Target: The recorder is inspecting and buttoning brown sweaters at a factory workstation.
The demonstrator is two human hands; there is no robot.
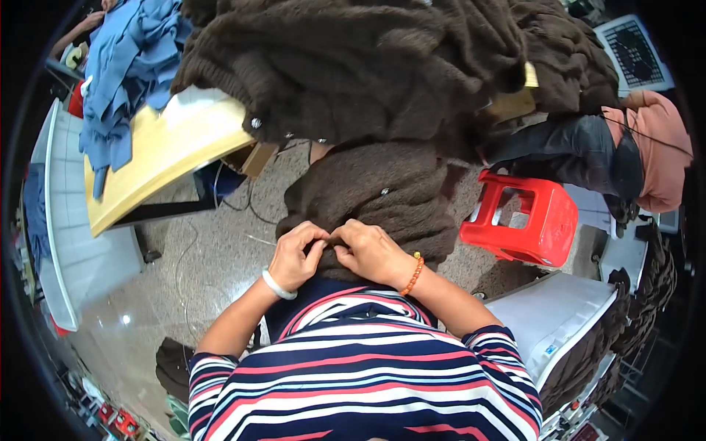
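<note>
Brown knit garment (368,173) lies on the person's lap, left of the red plastic stool (546,226). Left hand (294,257) and right hand (370,253) meet at its near edge, left of the stool; thumbs and fingertips of both are closed in a small pinch on the knit. Whether thread or a fastener is also held cannot be told. One shiny button (385,192) shows on the lap piece. Work at the pinched spot is judged unfinished. A brown knitwear heap (368,73) lies beyond the stool, to its left; whether finished or waiting cannot be determined.
</note>
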